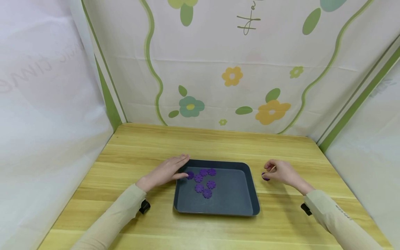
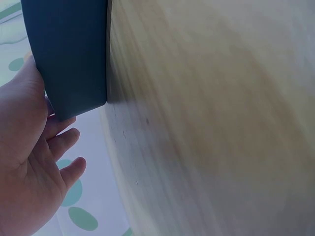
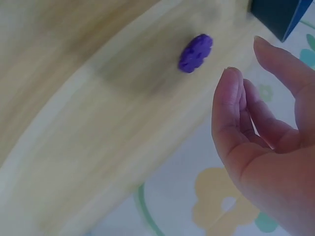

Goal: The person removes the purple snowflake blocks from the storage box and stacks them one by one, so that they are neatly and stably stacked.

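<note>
In the head view, a dark grey rectangular tray (image 1: 229, 194) stands on the table. Several purple notched plastic discs (image 1: 207, 193) lie in its left half. My left hand (image 1: 165, 172) rests at the tray's far left corner, thumb over the left rim beside one disc, fingers straight past the back edge. Its fingers also show behind the tray wall (image 2: 69, 54) in the left wrist view. To the right of the tray, my right hand (image 1: 282, 172) is over a single purple disc (image 3: 195, 53). In the right wrist view, thumb and fingers are apart and a gap separates them from that disc.
The wooden table (image 1: 150, 139) runs back to a white curtain (image 1: 200, 76) printed with flowers. More white cloth hangs at the left and right sides. A black wrist device (image 1: 144, 206) sits under the left sleeve, another (image 1: 306, 209) under the right.
</note>
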`<state>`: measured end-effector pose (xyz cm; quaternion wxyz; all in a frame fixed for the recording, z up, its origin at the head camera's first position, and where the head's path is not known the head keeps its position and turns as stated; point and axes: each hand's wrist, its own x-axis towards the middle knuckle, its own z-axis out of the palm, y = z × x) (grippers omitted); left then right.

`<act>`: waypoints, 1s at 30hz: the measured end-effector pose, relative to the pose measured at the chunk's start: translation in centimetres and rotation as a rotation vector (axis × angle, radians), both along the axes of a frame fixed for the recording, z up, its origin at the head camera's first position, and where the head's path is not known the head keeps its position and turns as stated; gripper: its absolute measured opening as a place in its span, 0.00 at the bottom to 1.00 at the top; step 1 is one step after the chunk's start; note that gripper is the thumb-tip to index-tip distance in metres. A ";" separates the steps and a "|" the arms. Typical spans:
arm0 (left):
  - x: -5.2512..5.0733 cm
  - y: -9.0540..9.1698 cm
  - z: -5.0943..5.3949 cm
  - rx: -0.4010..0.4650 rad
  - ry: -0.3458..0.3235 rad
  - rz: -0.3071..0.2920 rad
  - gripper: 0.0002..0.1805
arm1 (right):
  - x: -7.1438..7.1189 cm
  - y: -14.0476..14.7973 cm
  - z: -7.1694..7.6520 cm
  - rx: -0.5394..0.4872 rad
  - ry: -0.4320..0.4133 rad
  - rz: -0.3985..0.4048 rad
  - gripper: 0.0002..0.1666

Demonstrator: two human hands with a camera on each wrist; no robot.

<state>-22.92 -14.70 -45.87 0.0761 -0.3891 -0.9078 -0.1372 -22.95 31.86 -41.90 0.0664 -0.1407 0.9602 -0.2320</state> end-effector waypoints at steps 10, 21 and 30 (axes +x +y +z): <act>0.0 0.0 0.0 0.003 -0.002 0.001 0.38 | -0.2 -2.9 1.4 -0.008 0.010 0.073 0.17; 0.0 -0.1 0.2 -0.001 -0.031 0.005 0.39 | -0.3 -5.7 1.7 -0.030 0.056 0.177 0.16; 0.0 0.0 0.2 -0.012 0.003 -0.015 0.39 | -0.3 -8.2 1.4 -0.043 -0.010 0.253 0.17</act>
